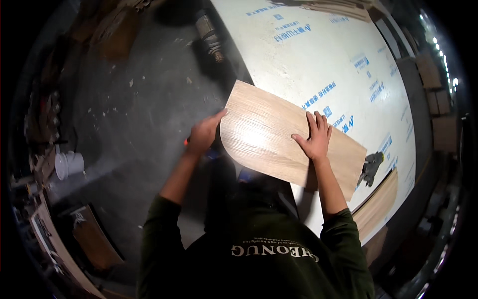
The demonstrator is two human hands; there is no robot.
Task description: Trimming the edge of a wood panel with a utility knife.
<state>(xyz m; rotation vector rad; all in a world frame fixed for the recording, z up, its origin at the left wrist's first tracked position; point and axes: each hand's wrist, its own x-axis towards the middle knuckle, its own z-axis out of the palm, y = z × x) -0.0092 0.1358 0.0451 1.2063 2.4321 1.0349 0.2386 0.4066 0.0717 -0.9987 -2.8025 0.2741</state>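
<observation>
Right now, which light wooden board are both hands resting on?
The light oak-grain board with one rounded corner lying on the white sheet, not the plain wooden board at the lower right.

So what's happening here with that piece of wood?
A person is leaning over a light wood-grain board that lies on a big white sheet with blue print. The right hand is pressed flat on top of the board. The left hand is at the board's rounded end, thumb against the edge, and something small and orange shows just beside it. A dark glove lies on the sheet by the board's far end.
</observation>
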